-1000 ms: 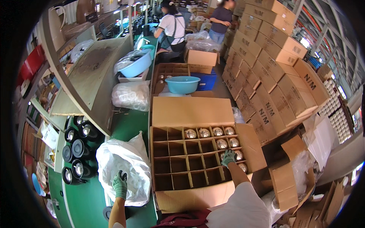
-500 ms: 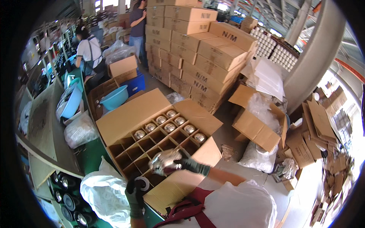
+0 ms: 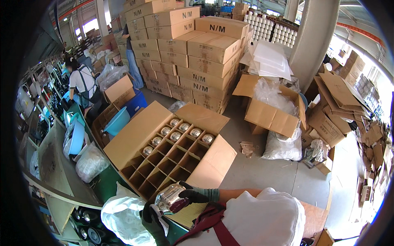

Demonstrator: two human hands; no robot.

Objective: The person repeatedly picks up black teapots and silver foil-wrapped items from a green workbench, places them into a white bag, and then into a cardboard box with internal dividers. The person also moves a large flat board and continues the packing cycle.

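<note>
A shiny silver metal pot (image 3: 169, 199) sits between both of my gloved hands, close to my chest. My right hand (image 3: 193, 194) grips its upper side and my left hand (image 3: 150, 216) holds it from below. Just beyond it stands an open cardboard box (image 3: 135, 137) with a grid of dividers. Several silver pots (image 3: 179, 131) fill the far cells, and the near cells are bare. A white plastic bag (image 3: 123, 215) lies at my left.
Stacked cardboard boxes (image 3: 193, 49) rise behind the open box. A person in a white shirt (image 3: 82, 88) works at the green bench (image 3: 102, 186) on the left, near blue basins (image 3: 117, 121). Opened boxes, plastic bags and loose cardboard (image 3: 340, 102) crowd the floor at right.
My right hand left the box and my left hand left the white bag; both came together on a silver pot near my chest. My head turned right.
</note>
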